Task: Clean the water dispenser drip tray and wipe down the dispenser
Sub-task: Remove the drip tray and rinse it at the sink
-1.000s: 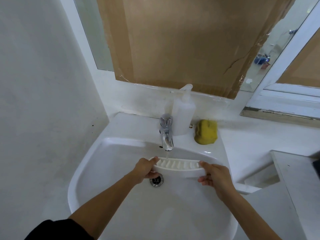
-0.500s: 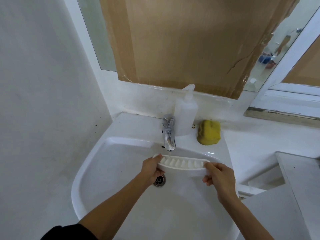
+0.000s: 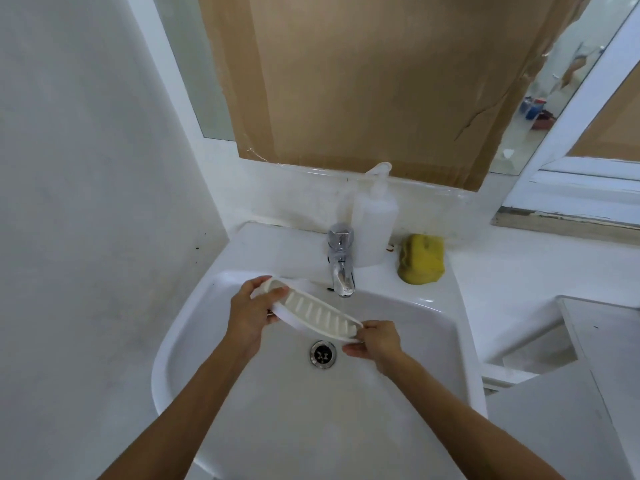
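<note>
I hold a white slotted drip tray [image 3: 313,312] over the basin of a white sink [image 3: 194,344]. My left hand [image 3: 251,315] grips its raised left end. My right hand [image 3: 377,342] pinches its lower right end, so the tray slants down to the right, left of the chrome tap [image 3: 341,263]. The drain [image 3: 322,353] lies just below the tray. A yellow sponge [image 3: 420,258] sits on the sink ledge to the right of the tap. The water dispenser is not in view.
A white pump bottle [image 3: 374,220] stands behind the tap. Brown cardboard [image 3: 381,81] covers the mirror above. A white wall [image 3: 86,202] is close on the left. A grey counter [image 3: 602,358] and a window frame [image 3: 571,199] are on the right.
The tray has moved left, out from under the tap, and tilted from level to slanting down to the right. My left hand rose; my right hand dropped.
</note>
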